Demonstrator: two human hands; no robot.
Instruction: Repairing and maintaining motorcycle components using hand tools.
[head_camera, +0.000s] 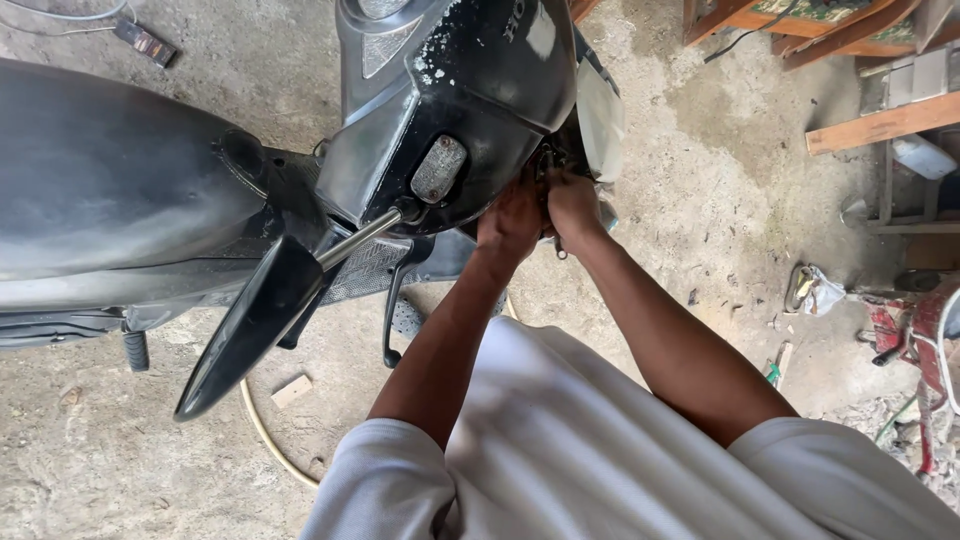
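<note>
both hands are working at the front of a black scooter (470, 110), under the edge of its handlebar cover. the left hand (510, 222) is pressing up against the lower rim of the cover, fingers curled in, back of the hand facing the camera. the right hand (573, 205) is sitting just beside it, touching it, fingers bent around a small dark metal part (548, 160) at the steering head. whether either hand is actually gripping that part cannot be told; the fingertips are hiding under the cover. a thin metal piece (560, 248) is hanging just below the right hand.

the scooter is standing on a dusty concrete floor (700, 150), seat (100, 170) lying to the left. a mirror (245, 335) on its stalk is jutting out toward the camera, left of the left forearm. a pale headlight lens (600, 118) is showing just above the right hand.

a pale hose (262, 430) is curving across the floor beneath the mirror, a small wood block (291, 390) lying beside it. wooden planks (880, 125) and red tools (900, 335) are lying at the right edge, well apart from the hands.
</note>
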